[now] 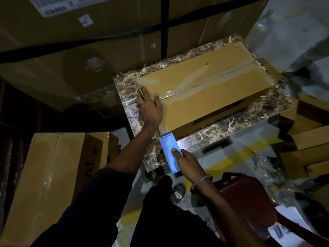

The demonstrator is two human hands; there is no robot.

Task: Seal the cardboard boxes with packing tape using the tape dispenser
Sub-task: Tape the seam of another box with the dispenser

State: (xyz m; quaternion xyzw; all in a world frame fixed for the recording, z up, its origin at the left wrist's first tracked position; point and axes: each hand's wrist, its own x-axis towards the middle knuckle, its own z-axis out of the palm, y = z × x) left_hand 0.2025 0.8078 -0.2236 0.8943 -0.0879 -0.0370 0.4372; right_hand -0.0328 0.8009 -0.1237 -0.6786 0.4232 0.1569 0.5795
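Two hands tape one box

One cardboard box [204, 90] lies on the marbled counter [249, 120], clear tape [179, 97] along its seam. The left hand [151, 106] presses flat, fingers straight, on the box's near end. The right hand [187, 163] has its grip closed around the blue tape dispenser [168, 148] at the counter's near edge.

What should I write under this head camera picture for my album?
Left hand presses clear tape onto a cardboard box on a marble-patterned slab while the right hand grips a blue tape dispenser.

Left hand [151, 107] flat, right hand [187, 163] curled.
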